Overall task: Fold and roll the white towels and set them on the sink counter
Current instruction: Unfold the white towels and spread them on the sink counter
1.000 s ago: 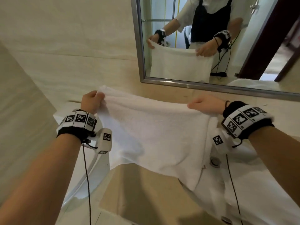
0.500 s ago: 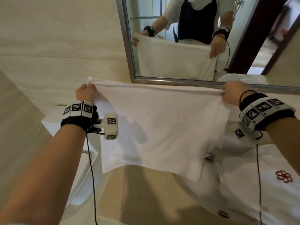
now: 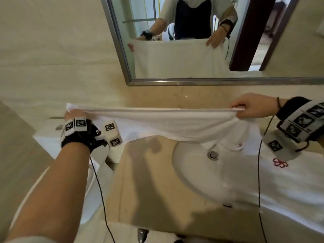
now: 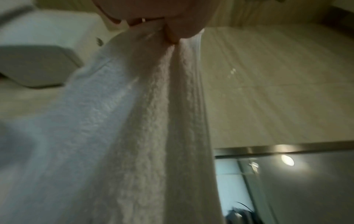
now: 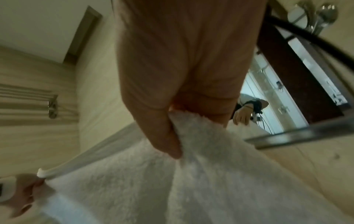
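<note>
A white towel (image 3: 175,123) is hanging stretched between both hands above the counter (image 3: 150,181), its top edge pulled into a nearly straight line running left to right just in front of the mirror (image 3: 192,50). The lower edge is sagging over the back rim of the sink (image 3: 196,172), with open air between the cloth and the basin. The counter is beige, smooth stone, and its bare stretch to the left of the sink is showing only shadows. The sink is a white, glossy oval with a round metal drain (image 3: 212,154). More white towel cloth (image 3: 289,186) with a small red flower mark (image 3: 278,163) is lying over the right side of the sink and counter.

The towel is thick, looped terry with a flatter hemmed band along the edge, seen close in the left wrist view (image 4: 134,121).

The left hand (image 3: 74,115) is pinching the left top corner, fingers (image 4: 134,22) curled tight with cloth bunching out below them. The right hand (image 3: 252,106) is gripping the right top corner; its thumb (image 5: 162,133) is pressing the fluffy cloth (image 5: 191,174) against the curled fingers. Both wrists are wearing black straps with square-patterned white blocks. The metal-framed mirror is reflecting the person holding the towel up.
</note>
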`<state>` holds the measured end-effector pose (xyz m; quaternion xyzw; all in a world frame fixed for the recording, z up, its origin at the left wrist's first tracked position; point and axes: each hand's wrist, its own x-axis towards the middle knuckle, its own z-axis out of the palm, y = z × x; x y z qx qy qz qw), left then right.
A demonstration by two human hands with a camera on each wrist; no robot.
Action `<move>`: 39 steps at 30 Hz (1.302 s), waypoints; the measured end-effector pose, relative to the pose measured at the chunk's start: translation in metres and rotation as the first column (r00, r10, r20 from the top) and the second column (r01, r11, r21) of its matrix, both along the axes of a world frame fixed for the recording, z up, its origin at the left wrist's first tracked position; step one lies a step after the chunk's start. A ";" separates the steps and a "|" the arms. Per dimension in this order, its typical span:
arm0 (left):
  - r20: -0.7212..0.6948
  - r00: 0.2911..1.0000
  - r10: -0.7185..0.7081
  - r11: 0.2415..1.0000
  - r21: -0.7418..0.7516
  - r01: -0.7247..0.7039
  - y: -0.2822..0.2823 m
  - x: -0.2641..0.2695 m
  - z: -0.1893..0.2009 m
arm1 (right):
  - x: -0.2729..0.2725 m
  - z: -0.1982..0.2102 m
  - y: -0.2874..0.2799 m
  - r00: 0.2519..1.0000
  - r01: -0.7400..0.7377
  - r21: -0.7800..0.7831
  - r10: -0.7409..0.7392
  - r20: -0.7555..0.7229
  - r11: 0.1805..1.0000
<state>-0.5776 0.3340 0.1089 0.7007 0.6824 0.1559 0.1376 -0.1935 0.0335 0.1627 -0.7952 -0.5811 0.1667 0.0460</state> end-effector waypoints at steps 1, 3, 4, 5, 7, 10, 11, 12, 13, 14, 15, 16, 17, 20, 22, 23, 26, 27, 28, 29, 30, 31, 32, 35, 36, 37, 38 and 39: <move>-0.143 0.989 -0.031 0.998 -0.050 0.025 -0.013 -0.011 -0.022 | -0.007 -0.016 -0.004 1.000 -0.021 -0.073 0.019 -0.018 0.997; -0.302 0.946 -0.115 0.989 -0.126 0.080 -0.039 -0.028 -0.060 | -0.020 -0.044 -0.008 0.998 -0.058 -0.206 0.051 -0.037 0.977; -0.321 0.939 -0.119 0.987 -0.141 0.077 -0.047 -0.031 -0.074 | -0.027 -0.059 -0.011 0.998 -0.069 -0.253 0.064 -0.028 0.965; -0.305 0.947 -0.099 0.986 -0.156 0.053 -0.052 -0.032 -0.082 | -0.032 -0.071 -0.013 0.997 -0.075 -0.285 0.078 -0.003 0.956; -0.305 0.950 -0.072 0.984 -0.176 0.018 -0.068 -0.039 -0.097 | -0.040 -0.092 -0.018 0.991 -0.060 -0.348 0.097 0.088 0.936; -0.352 0.933 -0.079 0.949 -0.313 -0.037 -0.085 -0.052 -0.110 | -0.044 -0.111 -0.031 0.986 -0.006 -0.416 0.076 0.151 0.909; -0.330 0.943 -0.048 0.946 -0.318 -0.063 -0.085 -0.059 -0.111 | -0.044 -0.115 -0.035 0.993 -0.022 -0.434 0.072 0.098 0.901; -0.350 0.937 0.009 0.938 -0.323 -0.130 -0.080 -0.064 -0.117 | -0.046 -0.116 -0.040 0.997 -0.047 -0.450 0.069 0.033 0.892; -0.314 0.948 0.055 0.921 -0.351 -0.170 -0.080 -0.064 -0.119 | -0.048 -0.116 -0.044 0.997 -0.069 -0.462 0.072 -0.011 0.884; -0.332 0.943 0.034 0.915 -0.370 -0.163 -0.087 -0.062 -0.113 | -0.052 -0.118 -0.048 0.996 -0.086 -0.487 0.087 -0.021 0.869; -0.289 0.956 0.059 0.912 -0.374 -0.169 -0.100 -0.056 -0.099 | -0.056 -0.120 -0.051 0.992 -0.121 -0.522 0.124 -0.030 0.845; -0.267 0.964 -0.013 0.907 -0.409 -0.101 -0.104 -0.055 -0.095 | -0.060 -0.123 -0.052 0.985 -0.166 -0.560 0.166 -0.051 0.811; -0.243 0.967 -0.072 0.887 -0.458 -0.049 -0.108 -0.059 -0.095 | -0.064 -0.127 -0.052 0.974 -0.216 -0.598 0.210 -0.080 0.772; -0.305 0.947 0.106 0.907 -0.361 -0.218 -0.106 -0.077 -0.100 | -0.072 -0.129 -0.049 0.964 -0.259 -0.666 0.234 -0.128 0.699; -0.356 0.921 0.158 0.929 -0.262 -0.261 -0.099 -0.087 -0.111 | -0.072 -0.130 -0.045 0.961 -0.272 -0.653 0.234 -0.147 0.707; -0.324 0.934 0.148 0.933 -0.268 -0.240 -0.102 -0.087 -0.107 | -0.069 -0.131 -0.042 0.961 -0.275 -0.633 0.230 -0.154 0.724; -0.323 0.937 0.129 0.953 -0.221 -0.208 -0.096 -0.088 -0.109 | -0.056 -0.129 -0.035 0.973 -0.225 -0.552 0.159 -0.164 0.803; -0.319 0.944 0.082 0.959 -0.233 -0.162 -0.094 -0.083 -0.106 | -0.050 -0.128 -0.032 0.977 -0.196 -0.509 0.122 -0.175 0.838; -0.234 0.962 0.141 0.941 -0.269 -0.204 -0.088 -0.078 -0.102 | -0.043 -0.127 -0.029 0.980 -0.153 -0.461 0.073 -0.186 0.874; -0.218 0.959 0.182 0.934 -0.267 -0.237 -0.079 -0.073 -0.105 | -0.035 -0.128 -0.025 0.980 -0.103 -0.413 0.020 -0.200 0.905; -0.157 0.967 0.201 0.931 -0.277 -0.239 -0.074 -0.068 -0.100 | -0.028 -0.127 -0.022 0.978 -0.048 -0.382 -0.034 -0.205 0.923; -0.168 0.970 0.174 0.941 -0.263 -0.215 -0.070 -0.059 -0.095 | -0.019 -0.128 -0.015 0.980 0.002 -0.364 -0.074 -0.184 0.932; -0.155 0.971 0.183 0.946 -0.242 -0.217 -0.062 -0.053 -0.092 | -0.012 -0.129 -0.008 0.984 0.048 -0.354 -0.105 -0.145 0.934; -0.220 0.971 0.092 0.974 -0.186 -0.134 -0.039 -0.039 -0.087 | 0.004 -0.133 0.019 0.972 0.210 -0.319 -0.233 -0.035 0.924; -0.203 0.975 0.086 0.973 -0.192 -0.126 -0.028 -0.037 -0.090 | 0.007 -0.134 0.028 0.957 0.272 -0.292 -0.290 -0.019 0.917; -0.224 0.972 0.077 0.963 -0.237 -0.131 -0.024 -0.030 -0.088 | 0.010 -0.137 0.035 0.939 0.330 -0.253 -0.345 -0.014 0.909; -0.260 0.965 0.041 0.956 -0.269 -0.113 -0.019 -0.026 -0.087 | 0.014 -0.141 0.042 0.916 0.388 -0.209 -0.400 -0.018 0.898; -0.259 0.966 -0.011 0.956 -0.285 -0.066 -0.017 -0.022 -0.087 | 0.016 -0.145 0.047 0.897 0.430 -0.172 -0.441 -0.026 0.886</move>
